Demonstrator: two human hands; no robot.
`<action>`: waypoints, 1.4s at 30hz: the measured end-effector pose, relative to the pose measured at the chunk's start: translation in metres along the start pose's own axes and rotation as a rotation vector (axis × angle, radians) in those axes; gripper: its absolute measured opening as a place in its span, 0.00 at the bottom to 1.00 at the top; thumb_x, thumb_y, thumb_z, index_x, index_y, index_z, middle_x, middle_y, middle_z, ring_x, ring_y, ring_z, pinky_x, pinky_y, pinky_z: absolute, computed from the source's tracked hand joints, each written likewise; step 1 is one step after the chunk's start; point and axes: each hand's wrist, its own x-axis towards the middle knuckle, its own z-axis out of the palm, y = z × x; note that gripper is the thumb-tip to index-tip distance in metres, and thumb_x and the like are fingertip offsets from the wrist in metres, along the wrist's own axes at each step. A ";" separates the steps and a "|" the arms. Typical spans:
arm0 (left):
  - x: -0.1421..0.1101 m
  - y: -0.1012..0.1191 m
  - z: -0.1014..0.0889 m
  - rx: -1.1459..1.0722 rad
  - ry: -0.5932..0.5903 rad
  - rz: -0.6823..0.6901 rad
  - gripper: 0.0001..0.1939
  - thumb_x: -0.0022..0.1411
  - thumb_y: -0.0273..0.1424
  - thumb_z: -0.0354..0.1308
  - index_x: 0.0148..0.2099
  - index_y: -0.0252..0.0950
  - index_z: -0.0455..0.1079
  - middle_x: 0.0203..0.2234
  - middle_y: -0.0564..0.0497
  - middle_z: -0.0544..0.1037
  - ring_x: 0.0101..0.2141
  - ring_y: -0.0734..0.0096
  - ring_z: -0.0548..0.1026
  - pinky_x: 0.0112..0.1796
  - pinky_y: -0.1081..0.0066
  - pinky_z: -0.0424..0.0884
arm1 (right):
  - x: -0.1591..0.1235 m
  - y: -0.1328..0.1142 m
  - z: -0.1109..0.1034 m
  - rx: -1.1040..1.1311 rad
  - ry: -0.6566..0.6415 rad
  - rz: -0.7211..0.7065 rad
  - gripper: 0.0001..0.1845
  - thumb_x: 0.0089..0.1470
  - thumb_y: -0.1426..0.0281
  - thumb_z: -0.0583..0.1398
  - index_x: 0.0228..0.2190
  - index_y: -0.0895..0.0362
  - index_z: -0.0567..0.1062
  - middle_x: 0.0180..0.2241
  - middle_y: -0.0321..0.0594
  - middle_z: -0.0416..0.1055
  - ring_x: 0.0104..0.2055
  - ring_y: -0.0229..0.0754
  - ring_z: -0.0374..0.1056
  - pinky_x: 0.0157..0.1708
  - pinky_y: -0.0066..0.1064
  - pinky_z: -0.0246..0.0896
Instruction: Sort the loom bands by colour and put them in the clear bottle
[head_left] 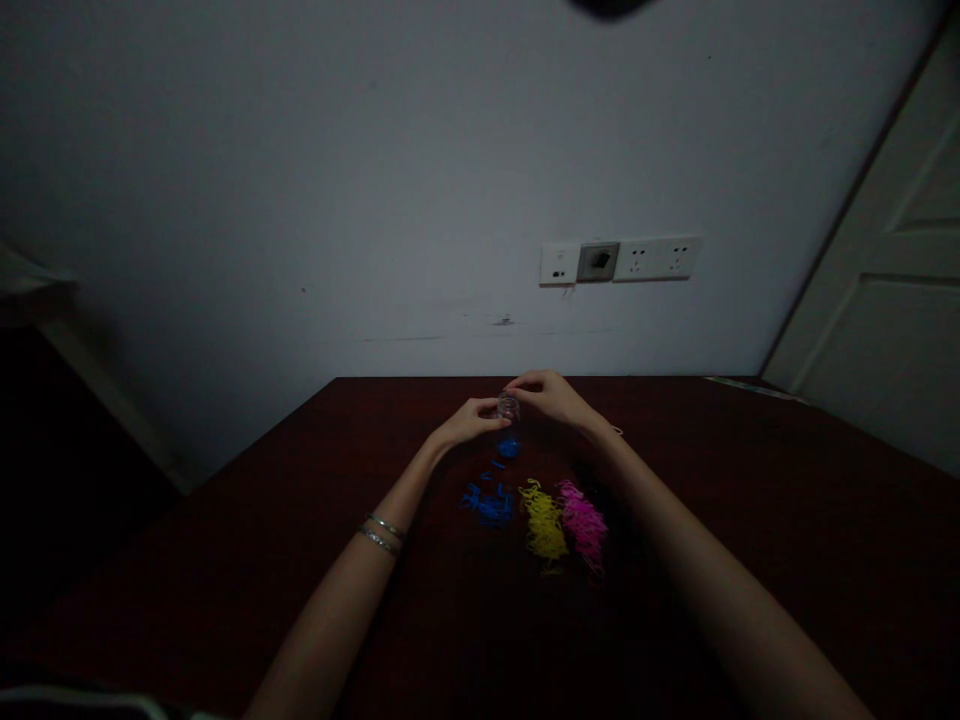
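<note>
A small clear bottle (509, 432) stands upright on the dark table, with blue pieces in its bottom. My left hand (474, 420) grips it near the neck, thumb and fingers around its side. At the bottle's mouth, my right hand (547, 394) has its fingertips pinched together; anything between them is too small to make out. Closer to me lies a loose pile of blue rubber bands (491, 503), with a few strays between it and the bottle. Beside that pile are a yellow pile of bands (545, 522) and a pink pile of bands (584, 524).
The dark reddish table (300, 560) meets a pale wall (420, 200) at its far edge. Sockets and a switch (619, 260) are set in the wall. A white door (892, 310) stands at the right. A thin pale loop (617, 430) lies by my right wrist.
</note>
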 end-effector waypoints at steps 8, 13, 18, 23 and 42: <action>0.000 0.000 0.000 0.026 0.003 0.001 0.19 0.51 0.30 0.58 0.46 0.27 0.69 0.40 0.41 0.74 0.39 0.67 0.70 0.44 0.66 0.62 | -0.001 -0.003 -0.001 -0.052 0.017 -0.044 0.13 0.50 0.68 0.55 0.28 0.61 0.77 0.31 0.43 0.74 0.34 0.40 0.68 0.37 0.29 0.60; 0.000 0.000 0.000 0.021 -0.001 0.000 0.19 0.50 0.29 0.57 0.46 0.27 0.69 0.40 0.41 0.74 0.38 0.68 0.70 0.44 0.66 0.62 | 0.001 0.001 0.000 -0.082 0.037 -0.038 0.12 0.50 0.69 0.55 0.29 0.61 0.77 0.31 0.43 0.74 0.35 0.40 0.67 0.37 0.29 0.59; 0.000 -0.001 -0.001 0.018 -0.002 0.001 0.20 0.51 0.30 0.57 0.47 0.29 0.69 0.40 0.43 0.74 0.38 0.68 0.70 0.44 0.67 0.62 | -0.002 -0.022 -0.007 -0.081 0.074 -0.064 0.11 0.48 0.69 0.57 0.31 0.61 0.77 0.33 0.45 0.73 0.35 0.39 0.67 0.37 0.29 0.59; 0.001 -0.003 -0.002 0.062 0.054 -0.037 0.16 0.48 0.30 0.59 0.39 0.26 0.72 0.33 0.45 0.75 0.34 0.68 0.70 0.39 0.70 0.64 | -0.016 -0.063 -0.007 -0.076 -0.193 -0.106 0.13 0.49 0.70 0.56 0.36 0.60 0.76 0.31 0.41 0.74 0.31 0.36 0.66 0.31 0.26 0.59; 0.001 0.000 0.001 -0.024 0.024 -0.022 0.18 0.49 0.30 0.59 0.43 0.28 0.71 0.38 0.43 0.74 0.38 0.69 0.70 0.44 0.66 0.61 | -0.061 -0.035 0.059 -0.480 -0.689 -0.087 0.17 0.41 0.61 0.61 0.35 0.54 0.76 0.31 0.37 0.74 0.28 0.38 0.67 0.22 0.23 0.50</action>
